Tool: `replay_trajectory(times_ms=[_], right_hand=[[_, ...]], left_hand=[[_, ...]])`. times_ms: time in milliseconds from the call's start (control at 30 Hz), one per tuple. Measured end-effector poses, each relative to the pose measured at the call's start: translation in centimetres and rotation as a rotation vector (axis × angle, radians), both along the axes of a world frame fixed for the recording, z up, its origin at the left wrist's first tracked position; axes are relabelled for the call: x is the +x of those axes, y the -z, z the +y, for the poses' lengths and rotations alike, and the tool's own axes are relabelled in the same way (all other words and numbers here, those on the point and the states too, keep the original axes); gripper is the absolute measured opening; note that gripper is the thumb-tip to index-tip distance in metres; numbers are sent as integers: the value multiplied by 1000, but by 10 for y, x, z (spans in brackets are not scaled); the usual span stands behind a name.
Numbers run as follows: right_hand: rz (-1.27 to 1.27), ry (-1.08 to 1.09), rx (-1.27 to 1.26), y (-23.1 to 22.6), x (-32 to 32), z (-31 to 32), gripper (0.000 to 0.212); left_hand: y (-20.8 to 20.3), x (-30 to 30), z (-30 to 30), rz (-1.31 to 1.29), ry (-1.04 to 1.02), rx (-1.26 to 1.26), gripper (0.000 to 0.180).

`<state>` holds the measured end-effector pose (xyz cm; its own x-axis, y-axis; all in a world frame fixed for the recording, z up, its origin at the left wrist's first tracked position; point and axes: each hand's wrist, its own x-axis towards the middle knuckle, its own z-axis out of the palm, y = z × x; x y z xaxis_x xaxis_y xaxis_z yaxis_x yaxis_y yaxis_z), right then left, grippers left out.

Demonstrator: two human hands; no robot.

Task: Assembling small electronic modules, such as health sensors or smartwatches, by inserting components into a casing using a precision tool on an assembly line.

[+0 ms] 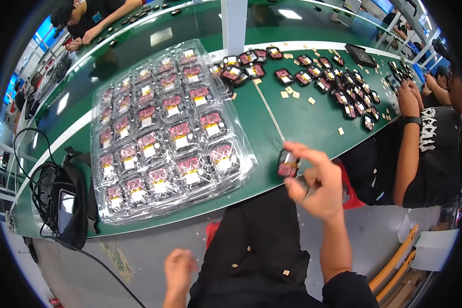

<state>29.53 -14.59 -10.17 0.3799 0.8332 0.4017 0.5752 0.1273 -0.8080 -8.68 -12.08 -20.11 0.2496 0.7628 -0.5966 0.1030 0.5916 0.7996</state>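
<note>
Near the table's front edge, my right hand [321, 185] pinches a small black device with a red and pink printed face [287, 163] between thumb and fingers. My left hand [179, 268] is low beside my left thigh, away from the table; motion smears its fingers and nothing held shows. To the left of my right hand lies a clear plastic blister tray [175, 115], with similar black devices sitting in rows in its pockets. A loose group of the same devices [351, 90] lies on the right part of the table, and a smaller cluster [244, 66] beside the tray's far right corner.
The green table [264, 131] also carries scattered tan square chips [311, 101] and a black box [360, 55]. A black bag with cables [69, 197] sits at the left edge. A white post [234, 28] rises behind the tray. Co-workers sit at right [426, 154] and far left [90, 18].
</note>
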Motion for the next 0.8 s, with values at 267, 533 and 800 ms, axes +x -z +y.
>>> replay_trajectory(times_ms=[267, 533, 800], right_hand=[[127, -526, -67, -6, -41, -24, 71], [8, -330, -146, -11, -54, -22, 67], [-412, -153, -118, 6, -64, -31, 48]], left_hand=[[-48, 132, 34, -966, 445, -82, 72], [-48, 132, 39, -1102, 325, -494, 71], [-53, 132, 37, -994, 134, -186, 60]])
